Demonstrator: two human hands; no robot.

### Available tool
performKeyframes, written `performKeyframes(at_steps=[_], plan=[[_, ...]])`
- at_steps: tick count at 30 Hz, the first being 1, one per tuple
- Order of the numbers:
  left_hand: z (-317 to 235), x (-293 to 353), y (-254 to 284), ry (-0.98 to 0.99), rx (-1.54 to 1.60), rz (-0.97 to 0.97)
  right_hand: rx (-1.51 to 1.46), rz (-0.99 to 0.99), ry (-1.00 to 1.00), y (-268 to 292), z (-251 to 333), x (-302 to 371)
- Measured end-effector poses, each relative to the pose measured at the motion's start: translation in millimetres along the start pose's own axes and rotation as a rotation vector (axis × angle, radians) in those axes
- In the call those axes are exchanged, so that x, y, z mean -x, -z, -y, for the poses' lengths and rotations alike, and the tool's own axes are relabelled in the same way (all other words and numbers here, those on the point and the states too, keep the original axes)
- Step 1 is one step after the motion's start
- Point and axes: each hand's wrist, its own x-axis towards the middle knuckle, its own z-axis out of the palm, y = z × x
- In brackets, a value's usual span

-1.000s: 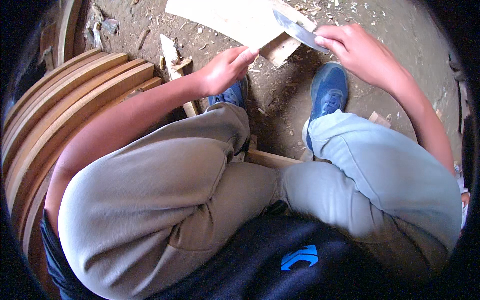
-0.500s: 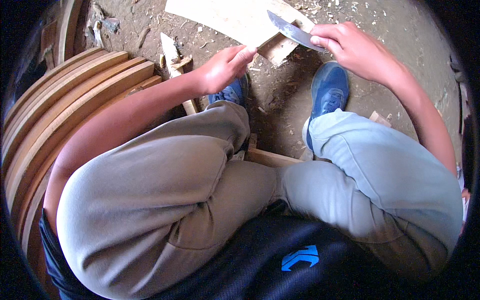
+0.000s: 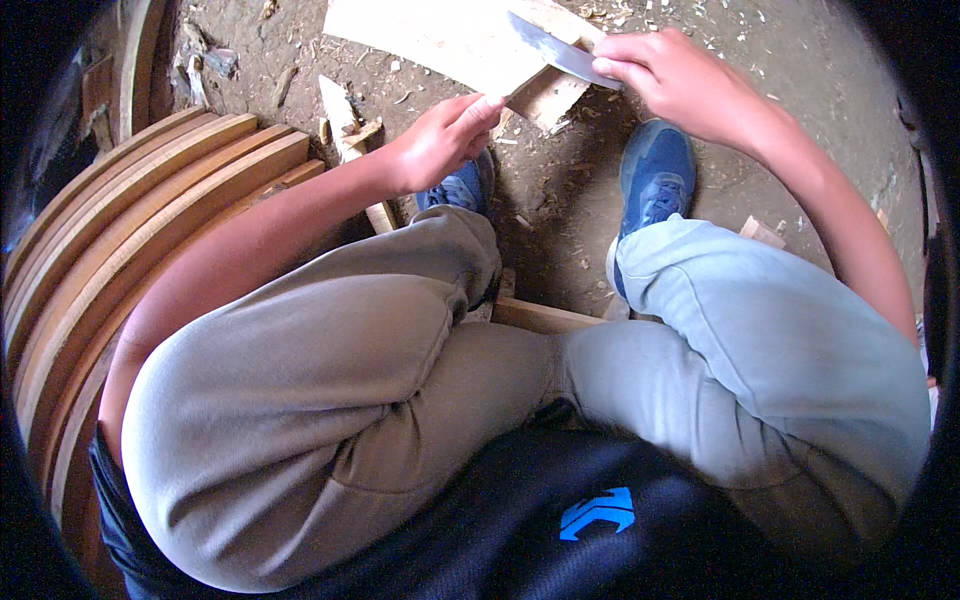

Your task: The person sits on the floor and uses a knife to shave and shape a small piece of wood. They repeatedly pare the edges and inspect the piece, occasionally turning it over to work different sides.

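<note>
My right hand (image 3: 672, 82) is closed round a knife (image 3: 556, 47), its handle hidden by the fingers. The broad curved blade points to the far left, above a pale wooden board (image 3: 425, 38) on the ground. Nearer to me, my left hand (image 3: 447, 143) is a fist with the thumb pressed on top. A thin dark line runs from its thumb tip toward the blade; whether this is a slender strip in the hand or the edge of the wood behind, I cannot tell. Under the blade lies a rough-edged wood piece (image 3: 549, 98).
Curved wooden slats (image 3: 170, 190) are stacked at my left. A pointed wood offcut (image 3: 343, 112) lies by my left shoe (image 3: 457, 184); my right shoe (image 3: 656, 170) is planted opposite. Shavings litter the dirt floor. Between my legs sits a low wooden bar (image 3: 545, 315).
My right hand and the knife have shifted left and slightly away from me, over the board. My left hand has barely moved and stays closed.
</note>
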Motion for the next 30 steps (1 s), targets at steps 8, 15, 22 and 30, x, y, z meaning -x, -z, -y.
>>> performKeyframes(at_steps=[8,15,22,30], plan=[[2.4,-3.0,1.0,-0.071,-0.041,0.025,0.066,0.061,-0.024,0.8,0.2,12.8],[2.0,1.8,0.6,-0.031,0.042,-0.006,0.014,0.047,0.023,-7.7,-1.6,3.6],[2.7,-3.6,3.3,-0.045,-0.074,0.013,-0.037,0.018,0.007,2.6,-7.6,17.9],[1.5,-6.0,2.6,-0.012,-0.074,0.021,0.023,0.065,-0.019,6.6,-8.5,22.4]])
